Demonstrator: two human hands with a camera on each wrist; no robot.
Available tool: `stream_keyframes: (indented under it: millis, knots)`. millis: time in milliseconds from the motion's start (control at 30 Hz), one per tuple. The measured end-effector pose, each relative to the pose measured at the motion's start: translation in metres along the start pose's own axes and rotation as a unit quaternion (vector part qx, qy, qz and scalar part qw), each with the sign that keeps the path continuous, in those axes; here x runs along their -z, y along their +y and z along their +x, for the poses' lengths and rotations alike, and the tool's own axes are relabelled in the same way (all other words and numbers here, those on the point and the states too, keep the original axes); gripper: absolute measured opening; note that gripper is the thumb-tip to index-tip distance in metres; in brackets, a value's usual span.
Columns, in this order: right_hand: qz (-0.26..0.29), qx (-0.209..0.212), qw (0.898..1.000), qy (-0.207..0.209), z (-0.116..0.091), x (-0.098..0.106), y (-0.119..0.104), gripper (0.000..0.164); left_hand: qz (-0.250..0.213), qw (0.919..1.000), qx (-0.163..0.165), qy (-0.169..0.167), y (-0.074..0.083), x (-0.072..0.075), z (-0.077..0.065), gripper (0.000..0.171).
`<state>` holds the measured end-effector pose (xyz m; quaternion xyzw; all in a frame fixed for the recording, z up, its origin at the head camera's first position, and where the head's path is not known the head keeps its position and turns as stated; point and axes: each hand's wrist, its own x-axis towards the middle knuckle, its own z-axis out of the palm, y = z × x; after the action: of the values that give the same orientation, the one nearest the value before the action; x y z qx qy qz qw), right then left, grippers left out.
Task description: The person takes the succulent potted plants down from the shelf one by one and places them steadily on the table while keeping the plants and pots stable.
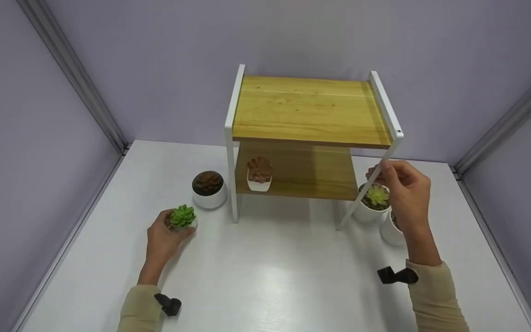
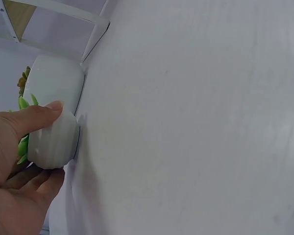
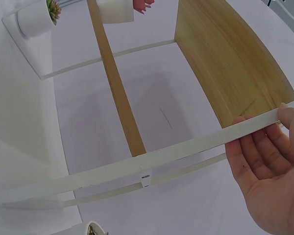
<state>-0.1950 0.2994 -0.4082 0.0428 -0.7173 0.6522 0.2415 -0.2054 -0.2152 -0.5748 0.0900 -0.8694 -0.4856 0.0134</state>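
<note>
My left hand (image 1: 164, 237) holds a small white pot with a bright green succulent (image 1: 182, 216), left of the shelf. In the left wrist view, thumb and fingers grip the ribbed white pot (image 2: 54, 144), which is low at the table. My right hand (image 1: 408, 193) pinches the right front post (image 1: 349, 213) of a two-tier wooden shelf (image 1: 311, 110) with a white frame. The right wrist view shows the thumb on one side of that white post (image 3: 186, 150) and the fingers curled behind it. A reddish succulent in a white pot (image 1: 259, 186) stands on the lower board.
A white pot with a dark brown succulent (image 1: 209, 199) stands behind the left hand, beside the shelf's left leg. Right of the shelf are a pot with a yellow-green succulent (image 1: 377, 196) and another white pot (image 1: 391, 233), partly hidden by the right wrist. Pale walls enclose the white table (image 1: 256, 295).
</note>
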Motion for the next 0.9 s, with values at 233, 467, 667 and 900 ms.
stream_keyframes:
  millis: [233, 467, 667, 900]
  knots:
    - [0.012, 0.000, 1.000, 0.002, 0.0000, -0.0002, 0.0000, 0.033, 0.010, 0.9999, -0.002, 0.006, 0.0025, -0.0010, -0.0020, 0.082]
    - [0.009, 0.003, 1.000, -0.001, -0.0001, -0.0001, 0.0004, 0.032, -0.005, 0.9999, -0.007, 0.008, 0.0012, -0.0012, -0.0047, 0.085]
    - [0.012, 0.000, 1.000, 0.001, 0.0004, 0.0001, 0.0002, 0.031, -0.011, 0.9998, -0.002, 0.015, 0.0018, 0.0008, -0.0063, 0.087]
    - [0.015, 0.002, 1.000, -0.001, 0.0004, -0.0002, 0.0008, 0.037, -0.011, 0.9997, -0.010, 0.018, 0.0064, 0.0049, -0.0096, 0.092]
